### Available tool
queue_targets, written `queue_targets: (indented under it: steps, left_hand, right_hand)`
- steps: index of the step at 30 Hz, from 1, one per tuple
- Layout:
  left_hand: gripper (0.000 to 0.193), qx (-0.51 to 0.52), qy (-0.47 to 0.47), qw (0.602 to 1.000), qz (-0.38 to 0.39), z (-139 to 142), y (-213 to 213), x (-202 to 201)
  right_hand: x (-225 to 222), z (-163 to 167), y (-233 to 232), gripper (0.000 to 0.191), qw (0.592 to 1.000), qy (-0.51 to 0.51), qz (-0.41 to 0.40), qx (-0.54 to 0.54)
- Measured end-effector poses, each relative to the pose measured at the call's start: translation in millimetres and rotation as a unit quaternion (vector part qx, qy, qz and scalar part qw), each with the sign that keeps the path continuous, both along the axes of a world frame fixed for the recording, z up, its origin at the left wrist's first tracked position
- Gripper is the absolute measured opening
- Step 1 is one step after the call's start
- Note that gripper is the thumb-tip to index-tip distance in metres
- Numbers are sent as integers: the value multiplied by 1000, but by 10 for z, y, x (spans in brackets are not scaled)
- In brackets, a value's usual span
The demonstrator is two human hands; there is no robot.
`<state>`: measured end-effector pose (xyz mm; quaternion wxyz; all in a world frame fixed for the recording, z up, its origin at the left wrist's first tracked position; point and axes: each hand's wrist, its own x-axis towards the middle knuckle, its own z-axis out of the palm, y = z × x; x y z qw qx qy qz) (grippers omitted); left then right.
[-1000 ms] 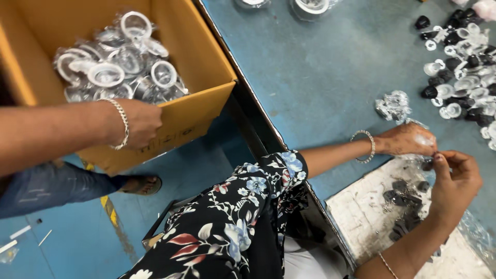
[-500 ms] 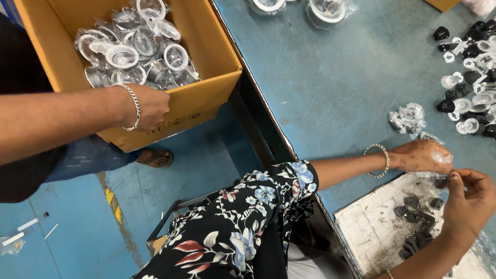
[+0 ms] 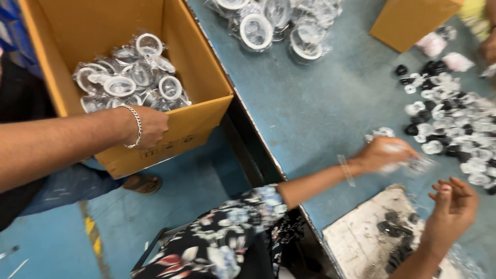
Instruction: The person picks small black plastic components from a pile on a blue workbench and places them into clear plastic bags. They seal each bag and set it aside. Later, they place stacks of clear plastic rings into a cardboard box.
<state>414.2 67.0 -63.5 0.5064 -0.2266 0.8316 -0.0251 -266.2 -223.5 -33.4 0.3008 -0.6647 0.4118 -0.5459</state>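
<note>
Left hand point(image 3: 383, 153): blurred, fingers curled over a clear packet point(image 3: 419, 165) on the blue surface point(image 3: 320, 108); cannot tell if they grip it.
Right hand point(image 3: 452, 205): fingers spread, empty, above a white board point(image 3: 356, 240) at the near edge.
Pile: black and white caps point(image 3: 454, 121) towards the right edge.
Co-worker's hand point(image 3: 150, 126): holds the cardboard box point(image 3: 201, 121) off the left edge.

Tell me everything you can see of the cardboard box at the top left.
The cardboard box is plain brown corrugated card, open at the top, and its front corner points toward the camera. It holds a heap of clear plastic bags, each with a white ring inside, filling only the bottom. A hand with a silver chain bracelet grips its front wall near the rim. The box stands beside the edge of the blue table; what bears it is hidden.
</note>
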Motion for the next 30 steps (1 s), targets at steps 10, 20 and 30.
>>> queue_targets:
  steps: [10, 20, 30]
  left_hand:
    - [19, -3, 23, 1000, 18, 302, 133, -124]
    - [18, 11, 83, 975, 205, 589, 288, -252]
    - [20, 57, 75, 969, 227, 746, 383, -279]
  right_hand:
    - [2795, 825, -87, 42, 939, 250, 195, -132]
    - [6152, 757, -541, 91, 761, 596, 197, -165]
    - [6384, 255, -868, 73, 764, 565, 204, -237]
